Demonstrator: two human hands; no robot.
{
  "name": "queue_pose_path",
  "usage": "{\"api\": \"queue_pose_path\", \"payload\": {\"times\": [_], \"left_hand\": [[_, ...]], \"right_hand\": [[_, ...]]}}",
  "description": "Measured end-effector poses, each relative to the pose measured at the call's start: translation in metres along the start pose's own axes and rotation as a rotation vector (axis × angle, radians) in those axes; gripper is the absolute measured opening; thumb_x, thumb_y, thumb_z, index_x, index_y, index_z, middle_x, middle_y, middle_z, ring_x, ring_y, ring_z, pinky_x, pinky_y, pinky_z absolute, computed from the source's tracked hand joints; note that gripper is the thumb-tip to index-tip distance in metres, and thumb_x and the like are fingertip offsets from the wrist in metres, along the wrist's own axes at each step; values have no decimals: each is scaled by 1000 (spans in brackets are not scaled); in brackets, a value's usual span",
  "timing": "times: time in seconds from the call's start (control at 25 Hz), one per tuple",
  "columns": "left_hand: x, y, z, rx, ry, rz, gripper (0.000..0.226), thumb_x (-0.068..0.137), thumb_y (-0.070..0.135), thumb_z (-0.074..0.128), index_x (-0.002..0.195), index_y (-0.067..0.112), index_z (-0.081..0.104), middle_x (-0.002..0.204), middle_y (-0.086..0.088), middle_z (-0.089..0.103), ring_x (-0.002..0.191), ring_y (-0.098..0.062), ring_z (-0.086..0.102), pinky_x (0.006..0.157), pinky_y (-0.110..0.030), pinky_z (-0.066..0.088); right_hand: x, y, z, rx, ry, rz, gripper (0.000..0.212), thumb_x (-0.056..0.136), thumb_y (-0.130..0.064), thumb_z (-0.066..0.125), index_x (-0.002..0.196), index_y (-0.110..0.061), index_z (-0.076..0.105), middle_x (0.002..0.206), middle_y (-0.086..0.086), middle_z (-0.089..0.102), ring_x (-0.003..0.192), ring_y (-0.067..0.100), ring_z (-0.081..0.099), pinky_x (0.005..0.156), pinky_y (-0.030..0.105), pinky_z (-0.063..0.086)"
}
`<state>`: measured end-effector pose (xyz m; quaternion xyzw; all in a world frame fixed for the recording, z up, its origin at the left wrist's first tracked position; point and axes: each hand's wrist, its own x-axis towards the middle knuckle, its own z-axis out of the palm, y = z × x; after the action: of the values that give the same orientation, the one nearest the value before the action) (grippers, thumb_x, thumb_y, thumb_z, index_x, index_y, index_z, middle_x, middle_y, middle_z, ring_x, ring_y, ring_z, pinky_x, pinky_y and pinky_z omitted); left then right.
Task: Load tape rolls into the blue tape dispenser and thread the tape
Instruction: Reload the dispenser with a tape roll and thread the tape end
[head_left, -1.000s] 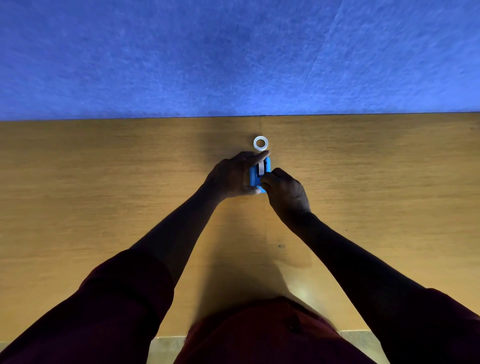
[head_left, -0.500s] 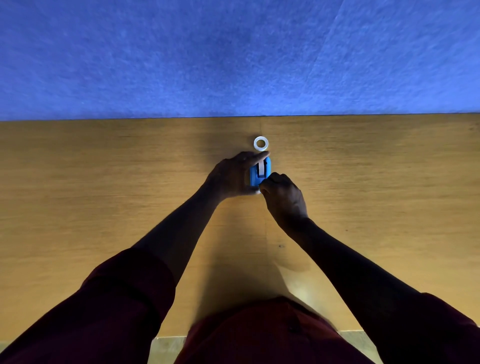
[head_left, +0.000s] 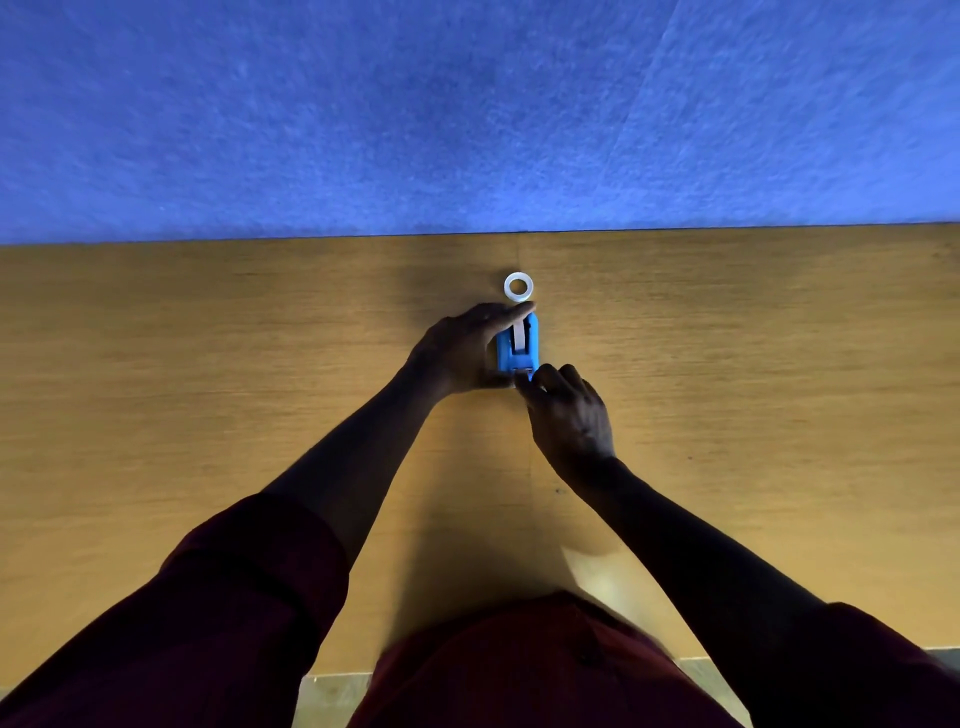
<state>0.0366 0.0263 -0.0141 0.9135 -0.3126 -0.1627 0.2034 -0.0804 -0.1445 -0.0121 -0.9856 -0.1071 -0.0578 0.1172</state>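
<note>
Dispenser gripped by left hand; right hand seemingly pinches tape at its near end.

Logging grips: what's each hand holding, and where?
Left hand grips the blue dispenser by its left side; right hand pinches at its near end.

Both hands, left and right, grip the blue dispenser; a spare roll lies beyond.

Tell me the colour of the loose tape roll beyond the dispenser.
White, a plain ring lying flat: the loose tape roll, clearest in the head view.
</note>
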Motion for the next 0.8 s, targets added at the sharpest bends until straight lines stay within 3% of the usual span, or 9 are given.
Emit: {"api": "queue_pose_path", "payload": {"times": [0.2,0.4,0.52,0.6,0.8], "left_hand": [[-1,0,1,29,26,2,101,80,53,76,159,39,14,155,1,42,135,-18,49,93,-40,57],[0,0,1,2,7,-14,106,75,52,81,157,43,13,157,6,40,137,-15,47,98,-37,54],[0,0,0,8,1,-19,106,76,52,80,157,43,13,157,5,40,137,-16,48,98,-40,55],[1,0,0,9,-2,-22,105,77,52,80,157,42,13,157,5,39,137,-17,48,97,-41,56],[0,2,1,25,-1,-13,104,79,51,76,159,39,11,158,2,39,138,-19,48,95,-44,57]], "right_hand": [[-23,13,3,-40,-222,12,78,86,-10,71,154,-21,34,90,5,65,76,22,60,55,31,44],[-27,14,11,-82,-367,74,81,95,-18,60,159,-29,12,111,6,62,90,22,62,63,34,50],[-29,13,11,-81,-406,67,91,92,-17,63,158,-29,1,115,7,59,94,24,61,66,34,51],[-29,14,8,-69,-377,59,99,89,-16,67,158,-28,-2,110,6,60,89,22,61,62,32,48],[-27,10,1,-54,-323,21,93,91,-13,66,158,-28,3,110,7,58,80,18,59,55,29,46]]}}
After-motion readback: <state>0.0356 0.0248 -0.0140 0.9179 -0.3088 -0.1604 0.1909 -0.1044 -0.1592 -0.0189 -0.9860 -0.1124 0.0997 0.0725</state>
